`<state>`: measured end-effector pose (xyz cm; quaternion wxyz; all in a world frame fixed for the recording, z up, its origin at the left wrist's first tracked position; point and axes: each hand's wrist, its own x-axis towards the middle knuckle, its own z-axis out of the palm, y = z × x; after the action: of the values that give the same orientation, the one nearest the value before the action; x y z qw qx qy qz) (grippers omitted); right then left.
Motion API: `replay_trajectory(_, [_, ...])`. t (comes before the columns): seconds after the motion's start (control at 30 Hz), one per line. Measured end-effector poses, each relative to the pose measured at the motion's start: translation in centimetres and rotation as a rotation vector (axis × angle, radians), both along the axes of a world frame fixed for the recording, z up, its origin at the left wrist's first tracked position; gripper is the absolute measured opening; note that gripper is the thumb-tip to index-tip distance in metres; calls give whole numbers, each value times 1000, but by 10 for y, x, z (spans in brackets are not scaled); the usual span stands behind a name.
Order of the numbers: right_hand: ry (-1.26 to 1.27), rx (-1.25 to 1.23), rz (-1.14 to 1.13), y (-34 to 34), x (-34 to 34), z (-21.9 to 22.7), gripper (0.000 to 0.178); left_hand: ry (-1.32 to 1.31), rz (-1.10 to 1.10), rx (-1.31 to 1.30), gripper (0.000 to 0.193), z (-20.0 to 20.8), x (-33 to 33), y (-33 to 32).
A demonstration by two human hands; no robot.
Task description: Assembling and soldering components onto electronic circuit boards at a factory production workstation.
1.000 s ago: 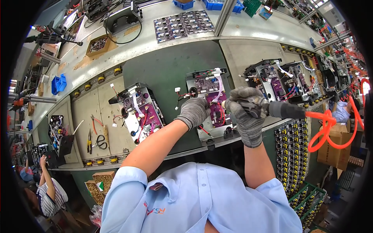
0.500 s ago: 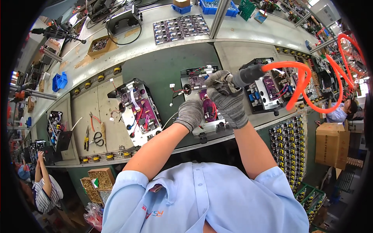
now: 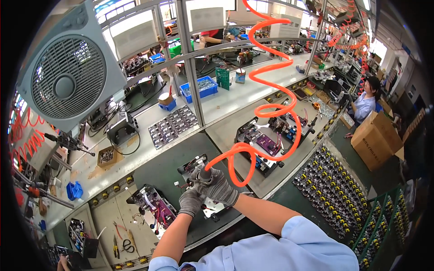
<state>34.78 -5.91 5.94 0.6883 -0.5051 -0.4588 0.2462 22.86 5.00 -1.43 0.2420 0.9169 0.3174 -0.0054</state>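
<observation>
Right hand (image 3: 220, 187), grey-gloved, is closed around a black tool (image 3: 205, 173), hose end uppermost; the working tip is hidden. Left hand (image 3: 190, 202), also grey-gloved, is just beside it with fingers bent; whether it grips anything cannot be told. Both are over one open unit (image 3: 214, 209), which lies on the green mat (image 3: 156, 174), its middle covered by the hands.

Surroundings, in order of size: pale bench (image 3: 233, 97), running along the far side of the mat. Grey fan (image 3: 68, 77), upper left, grille facing the camera. Orange hose (image 3: 224, 155), coiled, descending from the upper edge to the tool and passing in front of two further units (image 3: 266, 142) on the right. Block of black and yellow parts (image 3: 330, 189), in rows, lower right. Brown carton (image 3: 376, 141), far right, near a co-worker (image 3: 364, 106) in pale blue. Another unit (image 3: 156, 207), purple board exposed, lies to the left of the hands. Circuit panel (image 3: 173, 126), flat on the bench. Blue bin (image 3: 203, 93), beyond the panel, holding small silvery pieces. Scissors (image 3: 129, 246), dark-handled, lower left, beside yellow-handled pliers (image 3: 115, 248)
</observation>
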Motion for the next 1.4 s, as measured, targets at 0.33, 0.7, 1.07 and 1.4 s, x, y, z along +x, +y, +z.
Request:
replay_trajectory(0.33, [797, 340, 188, -82, 12, -28, 25, -496, 550, -1420, 33, -3, -58, 24])
replay_trajectory(0.7, [476, 257, -146, -111, 21, -7, 17, -488, 370, -1342, 36, 57, -78, -44])
replay_trajectory(1.07, [665, 300, -171, -130, 5, 59, 40, -722, 439, -1529, 30, 54, -94, -76])
replay_trajectory(1.4, [766, 415, -47, -115, -8, 55, 43, -697, 533, -1607, 34, 56, -76, -77])
